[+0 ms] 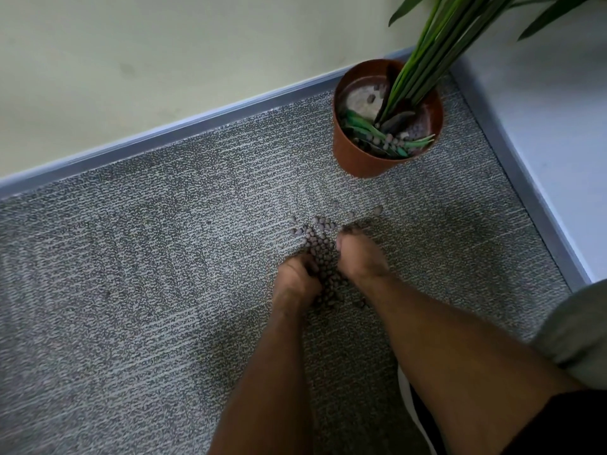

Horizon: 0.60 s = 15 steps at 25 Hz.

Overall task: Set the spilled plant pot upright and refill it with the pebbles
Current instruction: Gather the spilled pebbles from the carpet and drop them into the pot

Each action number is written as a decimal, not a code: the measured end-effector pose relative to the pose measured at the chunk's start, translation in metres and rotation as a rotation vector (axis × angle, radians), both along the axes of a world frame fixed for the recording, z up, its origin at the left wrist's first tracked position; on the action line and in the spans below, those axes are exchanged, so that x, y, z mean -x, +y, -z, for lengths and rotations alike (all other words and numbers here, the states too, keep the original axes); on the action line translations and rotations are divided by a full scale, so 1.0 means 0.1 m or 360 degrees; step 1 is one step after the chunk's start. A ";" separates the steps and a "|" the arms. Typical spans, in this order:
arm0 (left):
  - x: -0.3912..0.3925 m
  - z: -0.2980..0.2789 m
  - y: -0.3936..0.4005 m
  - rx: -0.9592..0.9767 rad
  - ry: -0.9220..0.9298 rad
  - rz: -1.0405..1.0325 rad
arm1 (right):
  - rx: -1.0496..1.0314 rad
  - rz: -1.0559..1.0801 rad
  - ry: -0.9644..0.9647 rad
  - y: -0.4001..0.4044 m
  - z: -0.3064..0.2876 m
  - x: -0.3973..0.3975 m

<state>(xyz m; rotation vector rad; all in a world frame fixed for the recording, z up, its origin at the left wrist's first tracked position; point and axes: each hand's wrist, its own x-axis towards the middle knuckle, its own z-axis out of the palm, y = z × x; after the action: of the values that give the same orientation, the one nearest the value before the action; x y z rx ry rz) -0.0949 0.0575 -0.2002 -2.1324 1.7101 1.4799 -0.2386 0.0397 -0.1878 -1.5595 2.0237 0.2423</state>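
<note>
The terracotta plant pot (361, 156) stands upright on the grey carpet near the wall corner, green stems (423, 60) rising from it and a few pebbles inside. A pile of brown pebbles (323, 254) lies on the carpet in front of it. My left hand (295, 277) and my right hand (361, 257) sit on either side of the pile, fingers curled into the pebbles and cupping them between the palms. Several loose pebbles (377, 210) lie scattered just beyond the hands.
A pale wall with a grey skirting strip (197, 123) runs along the back, and another wall with its skirting (525, 178) closes the right side. Grey carpet (131, 290) spreads to the left. A grey sleeve (578, 330) shows at the right edge.
</note>
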 end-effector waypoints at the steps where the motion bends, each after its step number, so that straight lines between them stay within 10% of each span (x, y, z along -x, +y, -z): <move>1: -0.01 0.02 0.00 0.0001 0.0022 -0.0054 | 0.0030 0.0030 0.0025 -0.01 0.00 0.00; 15: -0.08 0.08 0.04 0.0062 -0.0124 0.0145 | 0.0081 0.0287 -0.0172 0.11 0.05 0.13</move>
<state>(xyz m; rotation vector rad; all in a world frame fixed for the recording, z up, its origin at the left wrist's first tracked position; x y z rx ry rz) -0.0874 0.0618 -0.2086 -2.0702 1.7977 1.3338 -0.2517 0.0505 -0.1925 -1.3783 2.0834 0.0369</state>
